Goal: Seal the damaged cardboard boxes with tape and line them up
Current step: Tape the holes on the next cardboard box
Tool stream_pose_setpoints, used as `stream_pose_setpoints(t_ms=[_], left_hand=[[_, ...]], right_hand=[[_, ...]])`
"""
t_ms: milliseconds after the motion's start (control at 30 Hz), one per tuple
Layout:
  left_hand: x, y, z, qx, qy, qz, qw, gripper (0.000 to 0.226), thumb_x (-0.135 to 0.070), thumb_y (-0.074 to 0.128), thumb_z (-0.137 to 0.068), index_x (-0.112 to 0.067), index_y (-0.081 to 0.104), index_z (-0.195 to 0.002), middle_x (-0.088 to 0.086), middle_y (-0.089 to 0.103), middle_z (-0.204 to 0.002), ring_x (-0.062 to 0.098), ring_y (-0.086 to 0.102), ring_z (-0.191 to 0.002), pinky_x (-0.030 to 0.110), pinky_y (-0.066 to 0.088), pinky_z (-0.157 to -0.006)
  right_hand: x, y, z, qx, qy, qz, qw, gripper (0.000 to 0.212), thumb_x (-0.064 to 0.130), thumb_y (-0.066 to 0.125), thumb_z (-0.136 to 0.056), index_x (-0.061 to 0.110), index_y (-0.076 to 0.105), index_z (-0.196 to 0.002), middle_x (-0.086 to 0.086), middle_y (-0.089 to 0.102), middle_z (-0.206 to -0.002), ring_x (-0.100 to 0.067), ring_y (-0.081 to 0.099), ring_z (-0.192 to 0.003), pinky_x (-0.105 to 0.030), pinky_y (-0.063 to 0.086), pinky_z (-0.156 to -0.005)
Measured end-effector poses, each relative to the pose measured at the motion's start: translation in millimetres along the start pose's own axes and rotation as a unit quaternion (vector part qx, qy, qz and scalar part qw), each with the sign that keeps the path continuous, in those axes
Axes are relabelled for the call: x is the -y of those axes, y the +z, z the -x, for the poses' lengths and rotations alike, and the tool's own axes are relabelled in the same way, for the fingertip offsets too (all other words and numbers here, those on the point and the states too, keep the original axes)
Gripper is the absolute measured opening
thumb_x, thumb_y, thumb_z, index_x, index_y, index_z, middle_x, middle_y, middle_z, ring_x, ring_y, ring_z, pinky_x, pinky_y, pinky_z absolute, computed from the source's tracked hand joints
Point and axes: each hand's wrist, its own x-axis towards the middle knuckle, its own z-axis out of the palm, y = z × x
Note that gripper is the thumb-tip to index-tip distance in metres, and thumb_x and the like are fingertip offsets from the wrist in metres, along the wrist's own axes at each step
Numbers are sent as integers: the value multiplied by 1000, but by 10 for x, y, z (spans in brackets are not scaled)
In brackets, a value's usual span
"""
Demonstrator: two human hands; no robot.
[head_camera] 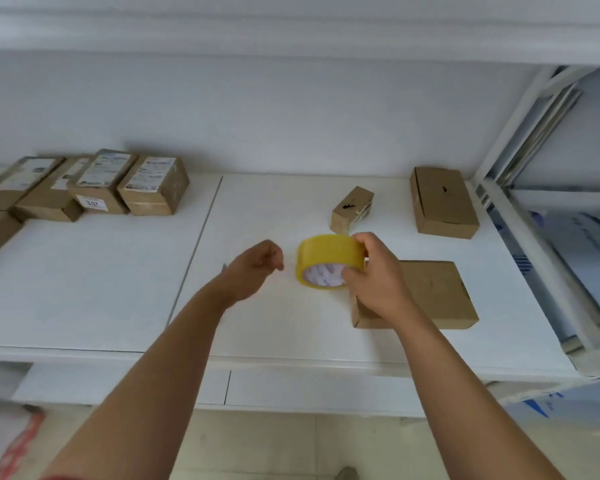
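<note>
The right hand is pinching the tape; the left hand is hanging loosely curled, grip holding nothing. 3 boxes are lying scattered on the desk, apparently awaiting tape; labelled boxes are sitting grouped at left.

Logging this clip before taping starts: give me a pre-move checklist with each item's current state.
1. Tape roll in hand: ok, right hand grips it above the table.
2. Left hand free to pull tape: ok, it holds nothing.
3. Tape end found: cannot tell, no loose end shows.
4. Box within reach: ok, flat box lies beneath the right hand.
5. Damage located: ok on small torn box; cannot tell on the flat box.
6. Line-up started: not ok, unlabelled boxes lie scattered.
</note>
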Motion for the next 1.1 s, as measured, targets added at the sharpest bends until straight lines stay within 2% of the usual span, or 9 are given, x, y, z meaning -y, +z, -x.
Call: stream_pose_setpoints(t_ms=[67, 167, 267, 400, 600, 767, 900, 967, 1100], left_hand=[[-312, -98, -128, -4, 22, 2, 1000, 38, 9, 46, -91, -27, 56, -84, -6, 60, -80, 6, 56, -74, 21, 44, -73], [-678, -49, -297, 49, -4, 22, 999, 47, 11, 43, -85, -30, 64, -95, -4, 61, -82, 8, 58, -69, 20, 47, -69], [-857, 224, -395, 126, -54, 78, 988, 44, 11, 50, -90, -20, 64, -117, 3, 68, -92, 8, 67, -77, 15, 51, -73], [-1004, 722, -568, 159, -95, 110, 977, 22, 0, 65, -92, -4, 65, -113, 5, 72, -87, 13, 70, -84, 19, 55, -78], [-1185, 1327, -738, 135, -167, 162, 963, 15, -2, 70, -88, -7, 66, -102, 6, 71, -80, 9, 69, -69, 18, 54, -65], [-1223, 1539, -700, 87, -180, 141, 970, 21, 2, 67, -88, -8, 64, -107, 7, 68, -81, 6, 68, -64, 15, 52, -60], [-1224, 1607, -624, 57, -204, 158, 964, 27, 6, 64, -86, -8, 60, -108, 5, 68, -79, 7, 66, -63, 15, 51, -57], [-1202, 1638, -578, 38, -223, 160, 961, 30, 9, 61, -84, -8, 58, -109, 5, 66, -81, 12, 63, -71, 17, 52, -59], [-1127, 1633, -525, -9, -236, 100, 967, 31, 7, 58, -79, -18, 55, -96, 4, 60, -90, 19, 56, -83, 33, 51, -77]], right_hand=[[-20, -216, -45, -42, 0, -10, 999, 39, 10, 66, -80, 18, 53, -116, 6, 54, -105, -13, 52, -94, -27, 39, -75], [-130, -615, -56, -75, -1, 5, 997, 38, 12, 65, -80, 26, 51, -113, 12, 53, -97, -3, 52, -84, -14, 37, -65], [-376, -965, 58, -96, 22, 11, 995, 37, 10, 66, -80, 24, 53, -112, 4, 56, -100, -16, 53, -87, -25, 38, -66], [-733, -1359, 288, -123, 27, -3, 992, 34, 5, 64, -82, 29, 51, -103, 1, 56, -104, -17, 53, -93, -29, 38, -77], [-1194, -1723, 370, -62, 41, 58, 996, 45, -1, 60, -85, 23, 56, -122, 1, 48, -114, -5, 43, -93, -25, 36, -77], [-1371, -1862, 242, -9, 34, 122, 992, 50, 3, 61, -85, 27, 54, -128, 2, 41, -108, -19, 47, -93, -32, 40, -77], [-1426, -1917, 11, 40, 7, 172, 984, 53, 6, 61, -86, 34, 54, -131, 8, 36, -104, -16, 44, -93, -32, 39, -76], [-1433, -1921, -108, 57, -3, 200, 978, 56, 8, 60, -85, 36, 54, -133, 8, 35, -102, -15, 42, -92, -32, 37, -75], [-1454, -1896, -257, 99, -8, 254, 962, 56, 18, 66, -84, 38, 53, -135, 10, 32, -99, -13, 37, -93, -29, 30, -71]])
